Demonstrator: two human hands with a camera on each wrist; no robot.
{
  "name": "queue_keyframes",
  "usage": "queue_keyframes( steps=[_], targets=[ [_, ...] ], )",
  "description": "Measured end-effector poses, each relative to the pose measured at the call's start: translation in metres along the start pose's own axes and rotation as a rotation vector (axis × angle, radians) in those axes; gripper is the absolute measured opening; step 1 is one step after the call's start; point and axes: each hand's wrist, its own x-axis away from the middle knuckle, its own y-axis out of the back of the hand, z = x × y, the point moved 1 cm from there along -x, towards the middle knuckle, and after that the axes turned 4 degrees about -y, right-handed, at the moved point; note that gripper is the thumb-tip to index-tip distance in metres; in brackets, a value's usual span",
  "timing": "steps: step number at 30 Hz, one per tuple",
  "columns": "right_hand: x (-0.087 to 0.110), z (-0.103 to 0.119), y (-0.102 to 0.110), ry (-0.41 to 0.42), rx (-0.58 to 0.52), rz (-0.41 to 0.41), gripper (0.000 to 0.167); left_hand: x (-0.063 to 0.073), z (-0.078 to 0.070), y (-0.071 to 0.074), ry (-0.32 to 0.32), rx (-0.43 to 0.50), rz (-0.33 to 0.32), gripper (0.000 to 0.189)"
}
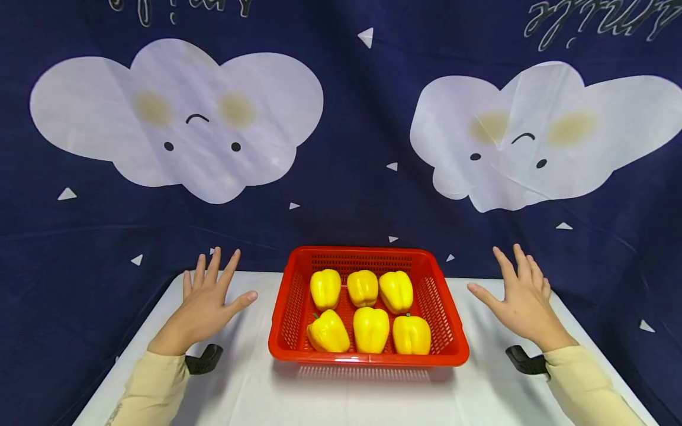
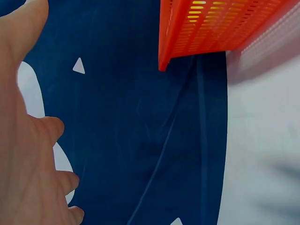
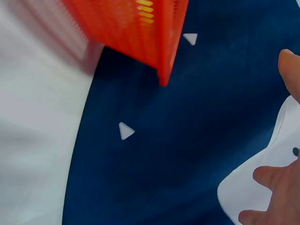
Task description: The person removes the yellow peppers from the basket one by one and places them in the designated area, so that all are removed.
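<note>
Basket (image 1: 367,357), red plastic with slotted walls, sits on the white table (image 1: 240,384) between my two hands. Six yellow bell peppers (image 1: 370,330) lie inside in two rows of three. Front-left one leans over, its green stem showing; a stem also shows on the front-right one. My left hand (image 1: 201,309) hangs to the basket's left, my right hand (image 1: 524,303) to its right, both well apart from it. Fingers (image 1: 213,269) on each hand: straight and fanned apart, thumbs angled inward toward the basket. Pale yellow sleeves (image 1: 157,384) reach my wrists; a black device (image 1: 204,360) is strapped at each. Behind the table, navy cloth (image 1: 367,124) printed with white triangles and two upside-down clouds (image 1: 176,83), lettering cut off at the top. Both wrist views catch a basket corner, with yellow visible through the slots.
</note>
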Motion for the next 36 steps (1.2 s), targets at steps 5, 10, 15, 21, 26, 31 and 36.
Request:
queue_keyframes(
  steps=[5,10,15,21,26,31,36],
  targets=[
    [-0.003,0.012,0.0,0.028,-0.023,-0.002,0.096,0.002,-0.006,-0.001,-0.021,0.027,-0.002,0.091],
    [-0.006,0.027,-0.002,0.043,-0.041,0.011,0.095,0.003,-0.011,-0.005,-0.047,0.065,-0.004,0.089],
    [-0.01,0.043,-0.006,0.062,-0.068,0.022,0.094,0.004,-0.015,-0.012,-0.066,0.087,-0.006,0.087],
    [-0.016,0.064,-0.014,0.075,-0.1,0.048,0.093,0.006,-0.022,-0.022,-0.079,0.115,-0.004,0.084],
    [-0.023,0.082,-0.024,0.09,-0.115,0.091,0.092,0.009,-0.026,-0.032,-0.078,0.154,-0.005,0.083],
    [-0.027,0.097,-0.034,0.098,-0.147,0.144,0.091,0.011,-0.031,-0.04,-0.093,0.192,-0.002,0.082],
    [-0.03,0.108,-0.043,0.112,-0.189,0.18,0.091,0.014,-0.036,-0.049,-0.095,0.216,-0.005,0.081]
  ],
)
